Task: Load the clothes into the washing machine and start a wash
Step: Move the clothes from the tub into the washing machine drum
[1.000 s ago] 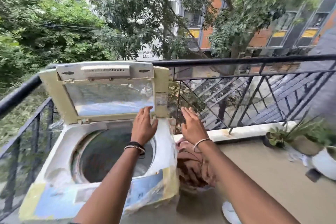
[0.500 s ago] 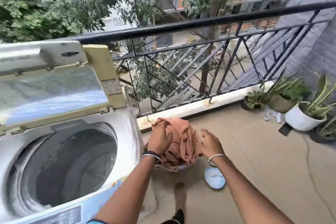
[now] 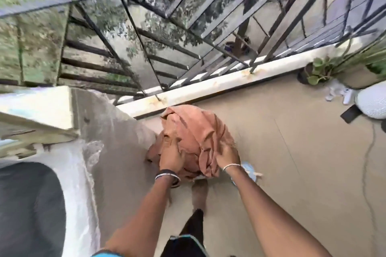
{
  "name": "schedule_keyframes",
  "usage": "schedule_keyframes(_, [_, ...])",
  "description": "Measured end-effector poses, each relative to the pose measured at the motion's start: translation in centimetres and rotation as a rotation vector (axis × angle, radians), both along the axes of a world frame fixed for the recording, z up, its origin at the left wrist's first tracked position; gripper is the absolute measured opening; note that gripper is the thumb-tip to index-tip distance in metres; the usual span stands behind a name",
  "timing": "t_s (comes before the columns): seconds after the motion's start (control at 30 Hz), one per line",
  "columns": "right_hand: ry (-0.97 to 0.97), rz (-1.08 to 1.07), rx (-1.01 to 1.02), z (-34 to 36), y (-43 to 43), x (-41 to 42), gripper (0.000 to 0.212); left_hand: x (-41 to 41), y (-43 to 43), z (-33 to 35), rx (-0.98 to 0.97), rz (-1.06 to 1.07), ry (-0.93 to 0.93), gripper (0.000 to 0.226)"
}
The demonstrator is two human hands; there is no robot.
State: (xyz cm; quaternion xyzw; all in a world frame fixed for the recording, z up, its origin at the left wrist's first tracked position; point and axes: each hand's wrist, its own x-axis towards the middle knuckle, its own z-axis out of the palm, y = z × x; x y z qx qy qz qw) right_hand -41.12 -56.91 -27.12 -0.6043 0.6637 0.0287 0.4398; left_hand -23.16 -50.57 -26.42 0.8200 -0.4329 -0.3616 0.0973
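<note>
A bundle of rust-orange clothes (image 3: pixel 194 131) sits heaped on a container on the balcony floor, just right of the washing machine (image 3: pixel 83 173). My left hand (image 3: pixel 170 157) grips the bundle's near left side. On the near right side, my right hand (image 3: pixel 227 154) holds a fold of the same cloth. The machine's lid (image 3: pixel 41 108) stands raised at the left, and its dark drum opening (image 3: pixel 27 210) shows at the lower left. The container under the clothes is almost fully hidden.
A black metal railing (image 3: pixel 188 33) on a pale kerb (image 3: pixel 229 83) runs behind the clothes. Potted plants (image 3: pixel 319 69) and a white pot (image 3: pixel 373 102) stand at the right. A thin cable (image 3: pixel 367 152) lies on the floor. A pale blue round item (image 3: pixel 249 171) lies by my right wrist.
My view has tilted down and right, away from the machine. Both hands left the raised lid, reached down to the orange clothes, and now grip them more firmly.
</note>
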Motion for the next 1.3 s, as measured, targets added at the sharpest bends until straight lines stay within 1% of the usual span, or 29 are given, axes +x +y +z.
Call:
schedule_keyframes(0.1, [-0.013, 0.000, 0.117, -4.4, -2.1, 2.4, 0.078, 0.9, -0.9, -3.6, 0.044, -0.007, 0.011, 0.048])
schedule_keyframes(0.17, [0.013, 0.007, 0.092, -7.8, -3.3, 3.4, 0.108, 1.0, -1.1, -5.5, 0.074, -0.005, 0.043, 0.054])
schedule_keyframes(0.2, [0.020, 0.002, 0.060, -8.7, -3.8, 3.8, 0.120, 1.0, -1.2, -6.0, 0.092, -0.001, 0.055, 0.056])
schedule_keyframes(0.23, [0.009, -0.016, 0.049, -9.4, -4.1, 4.3, 0.123, 0.9, -1.3, -6.7, 0.108, -0.003, 0.056, 0.056])
schedule_keyframes(0.27, [-0.005, -0.024, 0.060, -9.7, -4.4, 4.7, 0.113, 0.9, -1.4, -7.3, 0.119, -0.016, 0.052, 0.056])
schedule_keyframes(0.3, [-0.001, -0.026, 0.056, -10.4, -4.6, 4.8, 0.088, 0.8, -1.4, -7.8, 0.115, -0.033, 0.044, 0.055])
schedule_keyframes(0.37, [0.056, -0.037, -0.022, -10.4, -5.2, 5.3, 0.016, 0.9, -1.3, -8.2, 0.086, -0.054, 0.051, 0.053])
schedule_keyframes(0.4, [0.023, -0.069, -0.067, -10.5, -5.2, 5.5, 0.011, 1.2, -1.2, -8.3, 0.068, -0.048, 0.066, 0.054])
schedule_keyframes(0.43, [-0.010, -0.087, -0.089, -10.5, -5.1, 5.6, 0.022, 1.5, -1.0, -8.4, 0.048, -0.042, 0.083, 0.057])
schedule_keyframes(0.47, [-0.067, -0.110, -0.099, -9.6, -5.1, 5.7, 0.026, 1.9, -0.8, -8.4, 0.051, -0.036, 0.096, 0.064])
schedule_keyframes(0.53, [-0.208, -0.142, -0.149, -6.9, -4.6, 5.9, 0.020, 2.7, -0.3, -8.3, 0.060, -0.037, 0.095, 0.087])
schedule_keyframes(0.6, [-0.391, -0.228, -0.122, -2.1, -3.9, 6.1, 0.016, 3.1, -0.1, -7.2, 0.054, -0.034, 0.089, 0.108])
schedule_keyframes(0.67, [-0.604, -0.338, 0.028, 2.5, -2.7, 6.0, 0.013, 3.0, -0.1, -5.2, 0.016, -0.039, 0.090, 0.123])
schedule_keyframes(0.73, [-0.724, -0.423, 0.207, 5.9, -1.6, 6.1, 0.010, 2.7, -0.5, -3.7, -0.021, -0.035, 0.072, 0.133])
schedule_keyframes(0.77, [-0.795, -0.473, 0.276, 7.7, -1.2, 6.1, 0.012, 2.5, -0.7, -2.9, -0.043, -0.026, 0.069, 0.134])
schedule_keyframes(0.83, [-0.947, -0.582, 0.389, 11.3, -0.4, 5.9, 0.013, 2.3, -0.8, -1.0, -0.081, 0.026, 0.072, 0.128])
schedule_keyframes(0.87, [-1.009, -0.599, 0.433, 12.7, -0.3, 5.7, 0.016, 2.3, -0.9, -0.4, -0.096, 0.051, 0.073, 0.118])
schedule_keyframes(0.9, [-1.076, -0.590, 0.464, 14.5, -0.2, 5.4, 0.022, 2.3, -0.8, 0.2, -0.121, 0.058, 0.072, 0.102])
schedule_keyframes(0.93, [-1.148, -0.611, 0.474, 16.1, -0.2, 5.0, 0.023, 2.4, -0.7, 1.0, -0.128, 0.062, 0.064, 0.086])
schedule_keyframes(0.97, [-1.234, -0.625, 0.470, 17.6, -0.1, 4.6, 0.018, 2.5, -0.4, 1.4, -0.149, 0.075, 0.060, 0.073])
schedule_keyframes(1.0, [-1.329, -0.622, 0.460, 19.4, 0.0, 4.4, 0.007, 2.5, -0.2, 2.6, -0.180, 0.110, 0.089, 0.065])
schedule_keyframes(1.03, [-1.372, -0.647, 0.457, 20.7, -0.1, 3.9, 0.013, 2.5, -0.1, 3.6, -0.225, 0.151, 0.138, 0.060])
schedule_keyframes(1.1, [-1.415, -0.688, 0.399, 23.2, -0.1, 3.0, 0.051, 2.3, 0.4, 7.1, -0.331, 0.200, 0.206, 0.048])
schedule_keyframes(1.13, [-1.415, -0.714, 0.323, 24.6, -0.2, 2.5, 0.059, 2.2, 0.7, 9.4, -0.368, 0.203, 0.223, 0.044])
schedule_keyframes(1.17, [-1.427, -0.744, 0.226, 26.2, -0.3, 1.9, 0.052, 2.3, 1.0, 11.2, -0.398, 0.209, 0.228, 0.043])
schedule_keyframes(1.23, [-1.478, -0.792, 0.056, 27.9, -0.5, 0.1, 0.019, 2.4, 1.6, 15.0, -0.487, 0.209, 0.179, 0.047])
schedule_keyframes(1.3, [-1.470, -0.743, -0.105, 29.4, 0.0, -1.7, 0.013, 2.7, 2.2, 19.2, -0.567, 0.212, 0.184, 0.049])
